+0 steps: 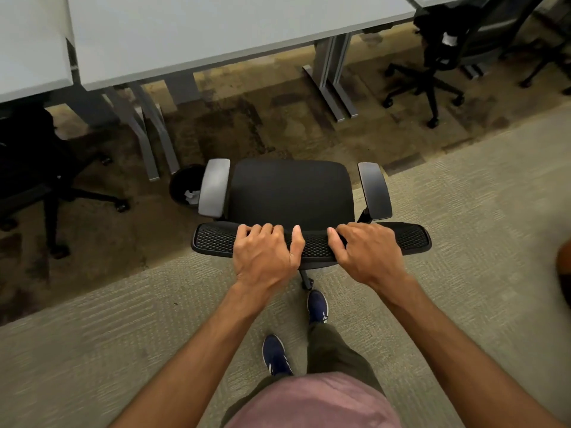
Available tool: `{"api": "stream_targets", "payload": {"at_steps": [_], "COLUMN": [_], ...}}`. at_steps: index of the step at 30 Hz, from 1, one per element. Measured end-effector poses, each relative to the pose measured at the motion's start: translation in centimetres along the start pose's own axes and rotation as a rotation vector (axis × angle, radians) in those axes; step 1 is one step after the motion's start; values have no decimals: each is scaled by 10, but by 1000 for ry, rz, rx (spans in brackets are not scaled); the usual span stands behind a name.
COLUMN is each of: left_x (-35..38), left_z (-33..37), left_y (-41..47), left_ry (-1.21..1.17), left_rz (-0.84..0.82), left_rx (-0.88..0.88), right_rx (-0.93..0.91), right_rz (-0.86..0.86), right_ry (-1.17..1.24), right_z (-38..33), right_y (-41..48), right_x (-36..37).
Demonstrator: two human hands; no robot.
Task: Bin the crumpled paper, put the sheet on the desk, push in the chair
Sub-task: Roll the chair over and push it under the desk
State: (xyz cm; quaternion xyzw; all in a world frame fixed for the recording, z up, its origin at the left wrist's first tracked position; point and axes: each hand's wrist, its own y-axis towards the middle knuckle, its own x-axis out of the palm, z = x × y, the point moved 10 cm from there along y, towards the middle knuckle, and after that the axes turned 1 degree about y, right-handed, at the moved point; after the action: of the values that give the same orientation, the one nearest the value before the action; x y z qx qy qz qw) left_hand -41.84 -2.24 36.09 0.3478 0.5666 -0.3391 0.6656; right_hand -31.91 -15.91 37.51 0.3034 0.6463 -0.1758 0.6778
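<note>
A black office chair (292, 193) with grey armrests stands on the carpet, its seat facing the pale grey desk (216, 29). My left hand (265, 254) and my right hand (367, 251) both grip the top edge of its mesh backrest (213, 239), fingers curled over the front. A round black bin (183, 188) sits left of the chair by the desk leg, with crumpled white paper (192, 196) inside it. No flat sheet can be made out on the pale desk top.
Metal desk legs (332, 75) stand at both ends of the desk gap ahead of the chair. Another black chair (438, 57) is at the far right, a third (34, 168) at the left. My feet (316, 305) are just behind the chair base.
</note>
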Motion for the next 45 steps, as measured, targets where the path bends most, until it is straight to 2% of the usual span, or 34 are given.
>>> {"api": "stream_targets", "payload": {"at_steps": [10,17,32,40,45], "left_x": [8,28,35,34,34], "left_z": [30,50,77,74,67], "left_y": [73,134,282,360,406], "left_ry": [-24,41,27,46,18], "left_rz": [-64,-175,-17,30,69], "left_rx": [42,-44,-154,-203,-203], "right_rx": [-58,-127,-163,-190,-224], "right_rz": [12,-19,40,-48,-19], "right_ry": [1,18,80,128,152], "right_z": [54,91,173,194,202], "right_y": [75,134,287,368,417], "right_x": [10,22,51,69,74]}}
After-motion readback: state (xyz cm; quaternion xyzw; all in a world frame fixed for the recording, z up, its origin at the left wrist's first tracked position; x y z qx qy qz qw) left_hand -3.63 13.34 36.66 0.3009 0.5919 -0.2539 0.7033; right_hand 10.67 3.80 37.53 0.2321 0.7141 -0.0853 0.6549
